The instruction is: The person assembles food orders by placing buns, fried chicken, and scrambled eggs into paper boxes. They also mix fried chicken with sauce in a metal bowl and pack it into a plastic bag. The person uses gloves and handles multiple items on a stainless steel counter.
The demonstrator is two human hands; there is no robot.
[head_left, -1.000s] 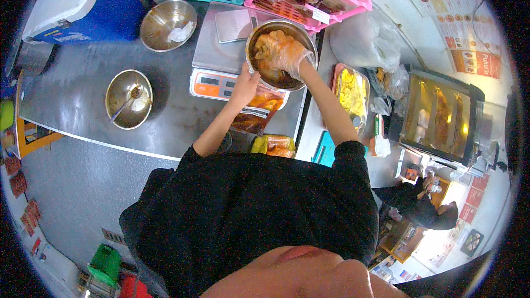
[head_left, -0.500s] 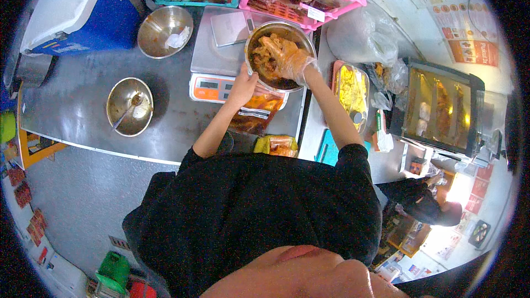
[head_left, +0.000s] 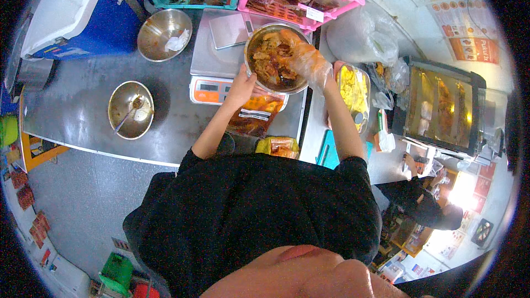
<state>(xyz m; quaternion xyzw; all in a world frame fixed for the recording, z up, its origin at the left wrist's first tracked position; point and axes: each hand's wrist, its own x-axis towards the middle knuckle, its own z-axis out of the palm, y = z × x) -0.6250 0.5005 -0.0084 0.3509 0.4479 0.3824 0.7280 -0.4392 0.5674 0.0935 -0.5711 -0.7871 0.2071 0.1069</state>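
A steel bowl (head_left: 249, 69) of saucy brown meat pieces (head_left: 270, 58) is held tilted above the orange-and-white scale (head_left: 207, 89). My left hand (head_left: 242, 87) is bare and closed on the bowl's near left edge, its fingers partly under the bowl. My right hand (head_left: 310, 62), in a clear sauce-stained plastic glove, reaches in over the right rim. Its fingers stretch along the inside by the meat; their tips are hard to make out. Just below the bowl lies a clear pouch of reddish-brown food (head_left: 254, 115).
A steel bowl with a spoon (head_left: 131, 110) and another with crumpled white film (head_left: 164, 36) stand left. Pink crates (head_left: 303, 14) of packets are behind. Right are a tray of yellow food (head_left: 353, 91), a teal board (head_left: 329, 152) and a glass warmer (head_left: 439, 105). Another person (head_left: 425, 204) stands far right.
My right hand has moved right, from over the middle of the meat to the bowl's right side, uncovering more meat and dark sauce. My left hand stays on the bowl.
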